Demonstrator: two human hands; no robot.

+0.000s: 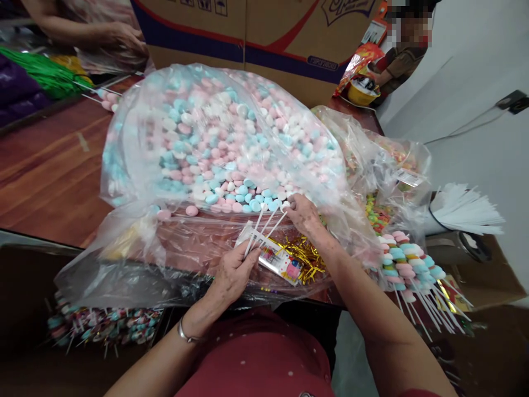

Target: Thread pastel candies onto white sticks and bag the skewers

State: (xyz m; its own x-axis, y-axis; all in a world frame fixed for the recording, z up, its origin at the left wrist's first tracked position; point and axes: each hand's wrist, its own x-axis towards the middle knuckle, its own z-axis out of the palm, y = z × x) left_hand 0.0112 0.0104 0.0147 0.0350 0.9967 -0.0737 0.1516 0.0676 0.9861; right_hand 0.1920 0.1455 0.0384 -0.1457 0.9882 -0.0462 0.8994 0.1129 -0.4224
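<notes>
My left hand is closed round a few thin white sticks that fan up towards a big clear plastic bag full of pink, blue and white candies. My right hand pinches at the sticks' upper ends, right at the edge of the candy heap. Under the sticks lie a small printed packet and a bunch of gold twist ties.
Finished candy skewers pile up at the right, more lie at lower left. A bundle of white sticks sits far right. A cardboard box stands behind the bag. Other people work at top left and top right.
</notes>
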